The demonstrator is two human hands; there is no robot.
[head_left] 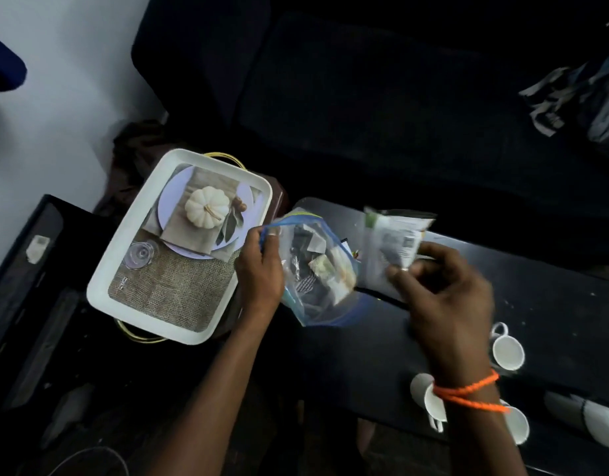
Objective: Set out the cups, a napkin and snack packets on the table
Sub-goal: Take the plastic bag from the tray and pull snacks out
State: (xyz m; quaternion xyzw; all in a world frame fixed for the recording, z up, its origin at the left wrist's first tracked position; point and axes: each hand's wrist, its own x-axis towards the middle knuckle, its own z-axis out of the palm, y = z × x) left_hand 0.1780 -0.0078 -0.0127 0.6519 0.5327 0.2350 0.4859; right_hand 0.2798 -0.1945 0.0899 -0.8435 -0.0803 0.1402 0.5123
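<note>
My left hand [260, 269] pinches the blue zip edge of a clear plastic bag [318, 269] that holds several snack packets. My right hand [443, 297] grips one snack packet [395, 242], pale with a green corner and a printed label, lifted just right of the bag over the black table [553, 297]. White cups lie on the table at the right: one [507, 352] on its side with its handle up, two more [430, 396] [517, 426] partly hidden behind my right wrist. No napkin is clearly in view.
A white tray [100, 293] printed with a pumpkin place setting rests on a gold-rimmed stand left of the table. A dark sofa [364, 97] fills the background, with cloth [577, 97] at its right end. White rolled items [584, 417] lie at the table's right edge.
</note>
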